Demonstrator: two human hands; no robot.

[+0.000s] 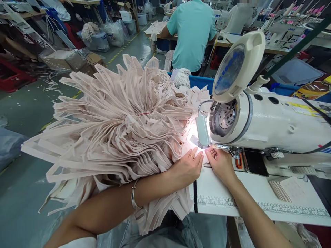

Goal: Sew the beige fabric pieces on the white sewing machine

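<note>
A large heap of pale pink fabric pieces (116, 131) spreads over the left of the sewing table (214, 196). My left hand (190, 165) reaches over its front edge, fingers closed on pale fabric under the bright lamp (202, 130). Close on its right, my right hand (219, 160) pinches the edge of the same fabric, thumb against fingers. Both hands are just in front of the needle area of the white sewing machine (279, 120), whose needle is hidden behind the lamp. A round cover (239, 67) stands raised on the machine head.
A small stack of pale pieces (289, 189) lies on the table at the right, behind the printed ruler (292, 209). Orange-handled scissors (239, 161) rest beside the machine base. A person in a turquoise shirt (195, 34) sits ahead. Bins and bags stand on the floor at left.
</note>
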